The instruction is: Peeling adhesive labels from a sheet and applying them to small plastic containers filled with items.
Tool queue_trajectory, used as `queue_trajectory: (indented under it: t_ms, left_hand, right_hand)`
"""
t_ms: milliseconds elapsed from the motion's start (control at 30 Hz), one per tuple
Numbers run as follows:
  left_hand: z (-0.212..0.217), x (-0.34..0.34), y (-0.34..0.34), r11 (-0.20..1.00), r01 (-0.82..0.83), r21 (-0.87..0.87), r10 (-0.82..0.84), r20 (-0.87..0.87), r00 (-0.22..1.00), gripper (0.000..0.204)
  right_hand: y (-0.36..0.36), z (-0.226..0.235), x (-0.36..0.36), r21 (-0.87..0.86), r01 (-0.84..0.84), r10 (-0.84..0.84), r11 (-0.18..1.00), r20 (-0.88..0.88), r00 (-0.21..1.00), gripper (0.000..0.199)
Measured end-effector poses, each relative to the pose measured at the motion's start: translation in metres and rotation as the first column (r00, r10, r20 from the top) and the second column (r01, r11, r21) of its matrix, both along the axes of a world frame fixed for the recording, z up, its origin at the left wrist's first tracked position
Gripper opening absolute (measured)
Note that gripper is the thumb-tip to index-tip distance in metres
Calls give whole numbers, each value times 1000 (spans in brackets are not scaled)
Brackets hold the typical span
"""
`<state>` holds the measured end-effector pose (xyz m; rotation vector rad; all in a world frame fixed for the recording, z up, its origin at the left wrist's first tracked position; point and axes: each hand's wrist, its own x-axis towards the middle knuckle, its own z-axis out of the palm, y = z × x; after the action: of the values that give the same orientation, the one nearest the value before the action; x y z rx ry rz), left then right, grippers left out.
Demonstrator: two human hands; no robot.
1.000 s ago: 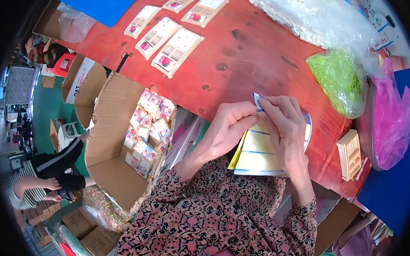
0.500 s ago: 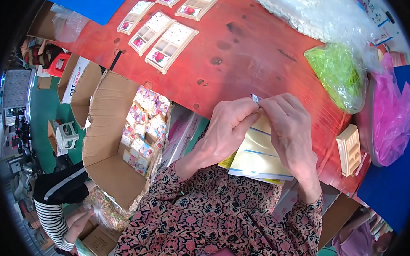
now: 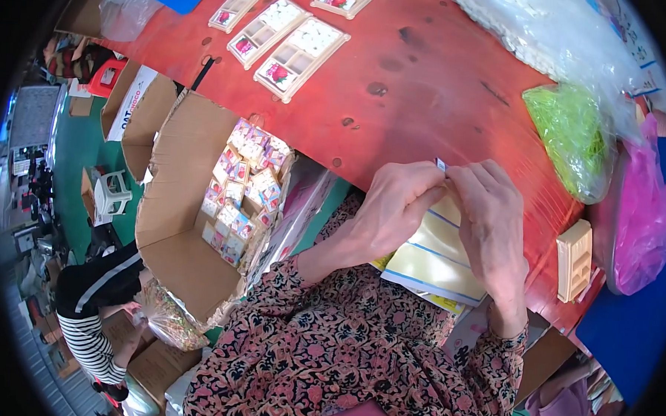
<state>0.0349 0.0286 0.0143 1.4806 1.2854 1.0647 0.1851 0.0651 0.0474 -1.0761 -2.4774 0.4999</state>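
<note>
Both my hands meet above the near edge of the red table, fingertips almost touching. Between them shows a small white-and-blue label (image 3: 440,165), pinched by the fingers of my left hand (image 3: 394,203) and my right hand (image 3: 490,215). Right below hangs a pale yellow sheet with blue lines (image 3: 434,266), in front of my patterned clothing; its upper end runs up behind my fingers, and I cannot tell whether the label is joined to it. Under the sheet, bits of a yellow printed piece (image 3: 448,303) peek out.
Cream compartment trays with printed cards (image 3: 301,59) lie on the red table (image 3: 426,115) at far left. One more tray (image 3: 573,261) stands at right, near bags of green shreds (image 3: 570,136) and pink plastic (image 3: 644,221). A carton (image 3: 188,202) with small packs abuts the left edge.
My view has shifted, so the table and trays sit further left and right differently in the picture. My hands keep the same pinch on the label. The striped-shirt person's hand has moved on a bag.
</note>
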Motion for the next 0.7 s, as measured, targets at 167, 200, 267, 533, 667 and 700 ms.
queue_trajectory:
  t_ms: [167, 200, 267, 533, 667, 700]
  left_hand:
    - [-8, 1, -3, 999, -26, -39, 27, 31, 999, 8]
    - [-9, 1, -3, 999, -26, -37, 27, 29, 999, 8]
    - [-8, 1, -3, 1000, -19, -17, 20, 38, 999, 9]
    - [-12, 4, -4, 1000, -1, -21, 1, -7, 1000, 10]
    - [-14, 1, -4, 999, -13, -49, 15, 42, 999, 10]
    - [-14, 0, -4, 998, -12, -63, 16, 62, 998, 10]
  right_hand:
    - [-2, -4, -3, -7, 26, -26, 1000, -30, 999, 17]
    - [-2, -5, -3, -6, 25, -26, 1000, -32, 999, 17]
    - [-2, -6, -2, -29, 22, -22, 999, -9, 1000, 15]
    - [-8, -6, -5, 18, 46, -46, 999, 23, 999, 14]
    - [-12, -8, -11, 60, 76, -79, 995, 45, 996, 14]
    - [-12, -9, -12, 61, 72, -75, 995, 42, 996, 14]
